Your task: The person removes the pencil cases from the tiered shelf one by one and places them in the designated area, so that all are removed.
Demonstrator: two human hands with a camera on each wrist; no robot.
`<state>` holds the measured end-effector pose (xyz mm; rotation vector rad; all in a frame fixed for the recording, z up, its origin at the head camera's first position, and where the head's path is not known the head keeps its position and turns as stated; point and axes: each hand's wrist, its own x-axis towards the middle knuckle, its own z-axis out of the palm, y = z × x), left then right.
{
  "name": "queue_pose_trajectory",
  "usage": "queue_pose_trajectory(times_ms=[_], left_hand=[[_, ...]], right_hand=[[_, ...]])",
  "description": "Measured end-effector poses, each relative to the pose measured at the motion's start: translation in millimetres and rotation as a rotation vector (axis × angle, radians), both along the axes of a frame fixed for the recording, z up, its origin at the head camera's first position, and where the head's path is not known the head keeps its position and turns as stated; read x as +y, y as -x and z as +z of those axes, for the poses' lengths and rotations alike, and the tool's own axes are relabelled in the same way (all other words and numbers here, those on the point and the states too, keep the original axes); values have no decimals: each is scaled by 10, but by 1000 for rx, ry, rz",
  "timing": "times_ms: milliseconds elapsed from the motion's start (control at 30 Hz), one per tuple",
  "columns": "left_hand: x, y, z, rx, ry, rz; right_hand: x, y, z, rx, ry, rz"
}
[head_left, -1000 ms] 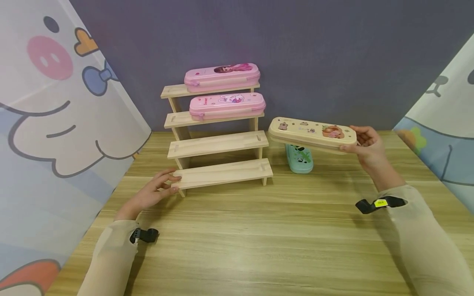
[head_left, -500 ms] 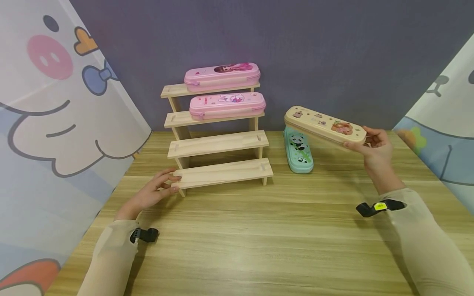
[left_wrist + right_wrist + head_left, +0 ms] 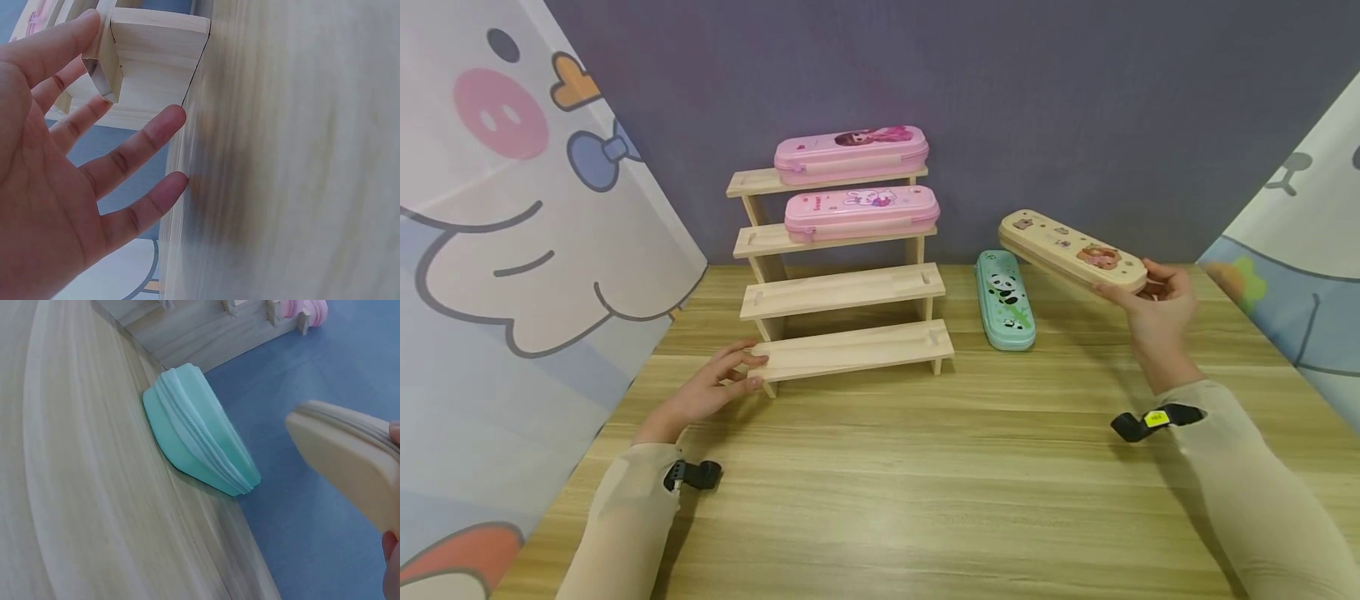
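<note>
While held at its near end by the right hand (image 3: 1153, 312), cream pencil case (image 3: 1071, 250) raised clear of the desk (image 3: 925, 467), tilted, fingers (image 3: 1108, 292) curled round it. Left hand (image 3: 711, 392) flat, fingers (image 3: 134, 147) spread, touching bottom step of wooden rack (image 3: 850, 350). Green pencil case (image 3: 1006, 300) on desk beside rack. Two pink cases (image 3: 859, 212) on upper steps.
</note>
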<state>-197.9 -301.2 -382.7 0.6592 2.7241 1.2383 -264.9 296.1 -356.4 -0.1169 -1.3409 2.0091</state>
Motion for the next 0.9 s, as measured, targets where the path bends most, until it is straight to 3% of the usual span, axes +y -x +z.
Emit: queue_pose_trajectory(times_ms=[300, 900], left_hand=[[2, 3, 24, -6, 5, 15], [-10, 15, -30, 15, -8, -2]], right_hand=[[-45, 108, -106, -160, -120, -98], [-33, 118, -297, -324, -268, -168]])
